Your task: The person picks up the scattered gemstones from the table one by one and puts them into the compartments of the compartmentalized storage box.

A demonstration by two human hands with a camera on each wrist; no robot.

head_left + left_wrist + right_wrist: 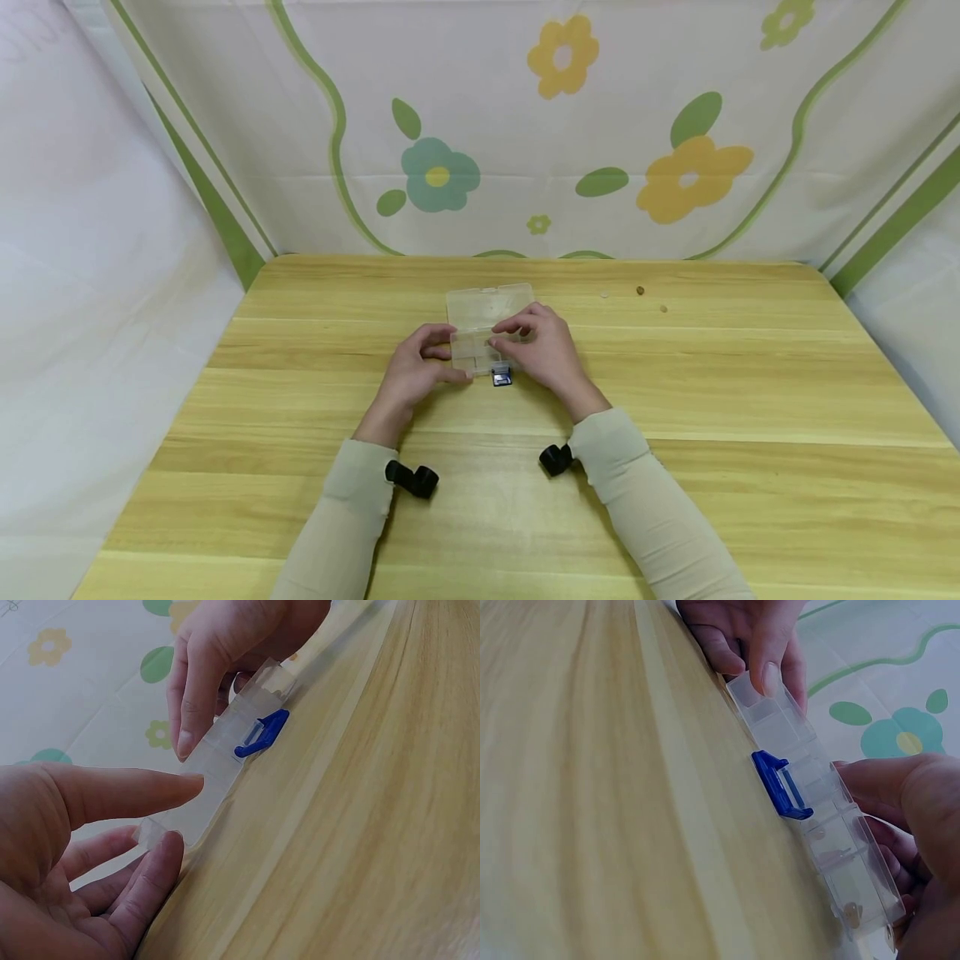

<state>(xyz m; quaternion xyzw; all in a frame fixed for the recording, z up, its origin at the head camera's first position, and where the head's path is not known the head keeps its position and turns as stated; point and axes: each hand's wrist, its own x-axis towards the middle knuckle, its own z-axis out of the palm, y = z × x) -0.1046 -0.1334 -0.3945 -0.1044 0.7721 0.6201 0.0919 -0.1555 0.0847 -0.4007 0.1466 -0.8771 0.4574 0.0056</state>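
A clear plastic compartment box [468,346] stands on the table with its lid [487,307] raised at the back. Its blue latch [780,786] hangs down in front. My left hand [420,367] holds the box's left end, thumb at the front and fingers at the far side. Over the compartments, my right hand [543,346] brings thumb and forefinger together on a small dark piece [489,342], too small to name. In the right wrist view, small brownish pieces [853,912] show through the right-end compartments.
Right of the box, towards the back of the wooden table [750,383], lie a small brown round piece [640,291], a paler one [663,309] and a whitish one [604,294]. A flower-printed cloth [495,125] hangs behind the table's rear edge.
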